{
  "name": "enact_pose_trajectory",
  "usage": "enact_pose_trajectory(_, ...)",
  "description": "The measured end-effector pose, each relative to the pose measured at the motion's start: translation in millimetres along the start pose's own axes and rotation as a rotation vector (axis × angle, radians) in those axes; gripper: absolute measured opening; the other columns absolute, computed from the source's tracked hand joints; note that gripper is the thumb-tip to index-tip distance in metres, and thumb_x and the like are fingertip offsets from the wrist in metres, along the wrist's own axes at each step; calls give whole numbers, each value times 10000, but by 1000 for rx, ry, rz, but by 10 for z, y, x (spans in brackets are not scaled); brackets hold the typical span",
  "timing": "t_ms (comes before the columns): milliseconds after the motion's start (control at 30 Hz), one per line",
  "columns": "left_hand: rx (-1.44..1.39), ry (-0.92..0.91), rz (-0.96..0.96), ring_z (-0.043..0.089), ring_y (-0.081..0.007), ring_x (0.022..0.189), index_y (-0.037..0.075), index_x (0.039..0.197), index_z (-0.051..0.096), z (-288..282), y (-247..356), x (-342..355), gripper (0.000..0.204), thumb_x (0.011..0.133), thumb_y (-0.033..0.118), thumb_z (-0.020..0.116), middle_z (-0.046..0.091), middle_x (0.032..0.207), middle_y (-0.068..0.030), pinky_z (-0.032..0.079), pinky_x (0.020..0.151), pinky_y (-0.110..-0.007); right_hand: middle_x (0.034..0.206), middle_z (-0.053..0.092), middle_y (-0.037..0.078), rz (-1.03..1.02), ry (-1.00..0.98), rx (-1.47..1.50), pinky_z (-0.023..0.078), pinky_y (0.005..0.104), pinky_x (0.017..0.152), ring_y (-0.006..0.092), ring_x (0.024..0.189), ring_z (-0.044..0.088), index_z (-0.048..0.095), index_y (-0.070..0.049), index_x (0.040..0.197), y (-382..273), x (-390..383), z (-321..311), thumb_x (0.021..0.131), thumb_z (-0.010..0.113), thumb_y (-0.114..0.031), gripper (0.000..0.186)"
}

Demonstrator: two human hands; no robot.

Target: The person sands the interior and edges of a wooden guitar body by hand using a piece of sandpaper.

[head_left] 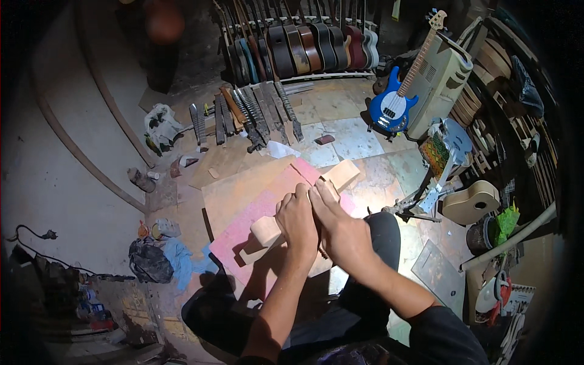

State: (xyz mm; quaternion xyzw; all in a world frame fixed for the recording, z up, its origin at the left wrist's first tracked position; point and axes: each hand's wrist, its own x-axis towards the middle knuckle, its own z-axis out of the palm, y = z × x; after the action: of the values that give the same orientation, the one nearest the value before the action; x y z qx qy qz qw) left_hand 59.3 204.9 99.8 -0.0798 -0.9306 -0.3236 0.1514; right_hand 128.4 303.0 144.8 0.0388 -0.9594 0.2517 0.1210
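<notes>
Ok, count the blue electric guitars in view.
1: the blue electric guitar leans against a pale cabinet at upper right. The racked guitars behind overlap, so another could be hidden.

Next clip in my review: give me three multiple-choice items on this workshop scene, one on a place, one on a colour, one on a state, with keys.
1. Where does the electric bass stand?
A. upper right, leaning on a grey case
B. lower left
C. on the person's lap

2. What colour is its body?
A. red
B. blue
C. green

3. How do the hands meet the wooden neck blank?
A. both off it
B. left hand only
C. both on it

Answers: A, it leans there; B, the body is blue; C, the right hand rests on it too.
</notes>
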Motion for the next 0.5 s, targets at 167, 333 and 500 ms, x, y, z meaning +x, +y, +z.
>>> enact_pose_trajectory(167, 1, -103, 20, 707, -411, 916, 48, 1173, 652, 16, 1, -14, 201, 981, 100, 624, 714, 925, -207, 528, 824, -524, 1561, 567, 205, 17, 31, -35, 643, 483, 860, 405, 1099, 746, 535, -121, 1569, 182, 208, 25, 950, 584, -86, 622)
enact_pose_trajectory(333, -22, 11, 54, 694, -394, 939, 22, 1057, 617, -42, 10, -69, 122, 950, 77, 642, 701, 884, -192, 504, 831, -515, 1548, 584, 194, -101, 49, -25, 642, 496, 861, 406, 1095, 747, 509, -98, 1585, 179, 112, -14, 940, 576, -65, 649)
enact_pose_trajectory(500, -58, -34, 6, 686, -395, 928, 17, 1056, 612, -20, -83, -45, 132, 935, 52, 648, 691, 871, -191, 499, 834, -523, 1537, 601, 183, -45, 31, -36, 648, 486, 839, 406, 1013, 762, 528, -119, 1578, 23, -4, 6, 934, 610, -88, 650)
